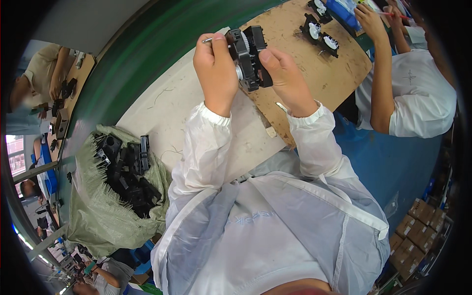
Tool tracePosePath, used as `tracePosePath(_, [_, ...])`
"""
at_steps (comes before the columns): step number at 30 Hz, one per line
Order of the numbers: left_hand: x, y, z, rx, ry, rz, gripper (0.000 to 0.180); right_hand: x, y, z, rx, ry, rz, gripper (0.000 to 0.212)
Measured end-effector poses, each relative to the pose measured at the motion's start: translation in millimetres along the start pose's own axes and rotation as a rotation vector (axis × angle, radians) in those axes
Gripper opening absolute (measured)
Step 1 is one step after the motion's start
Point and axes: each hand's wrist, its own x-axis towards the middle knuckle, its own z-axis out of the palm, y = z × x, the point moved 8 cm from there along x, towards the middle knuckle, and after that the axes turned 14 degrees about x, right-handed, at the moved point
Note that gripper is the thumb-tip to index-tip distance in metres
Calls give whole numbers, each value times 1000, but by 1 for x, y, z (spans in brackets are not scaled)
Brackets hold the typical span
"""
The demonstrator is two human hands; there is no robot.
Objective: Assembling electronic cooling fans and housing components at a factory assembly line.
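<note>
Over the far part of the worktable, both hands hold a black plastic gear assembly (242, 55) up off the surface. A white toothed gear shows between its two black halves. My left hand (216, 73) is closed on its left side, and a thin metal rod (207, 40) sticks out by the thumb and forefinger. Whether that rod belongs to the assembly I cannot tell. My right hand (289, 78) grips the right side, with the thumb pressed on the black housing. The fingers behind the assembly are mostly hidden.
An open green woven sack (88, 211) of black plastic parts (129, 169) stands left of me. Black assemblies with white pieces (312, 30) lie on the brown board (339, 73) at far right. A co-worker (413, 93) sits there beside a blue bin (344, 12). Cardboard boxes (418, 231) are stacked lower right.
</note>
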Motion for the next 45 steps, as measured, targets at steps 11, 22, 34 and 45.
tracePosePath(11, [0, 3, -10, 131, -16, 58, 21, 11, 6, 0, -130, -66, 7, 38])
tracePosePath(22, [-3, 1, -28, 250, 4, 88, 22, 14, 13, 12, -147, -105, -3, 40])
tracePosePath(34, [6, -24, -35, 139, -4, -17, 26, 23, 25, 31, -218, -101, 47, 44])
tracePosePath(45, [-19, 0, -77, 87, -62, 115, 60, 71, 21, 64, 274, -359, 160, 44])
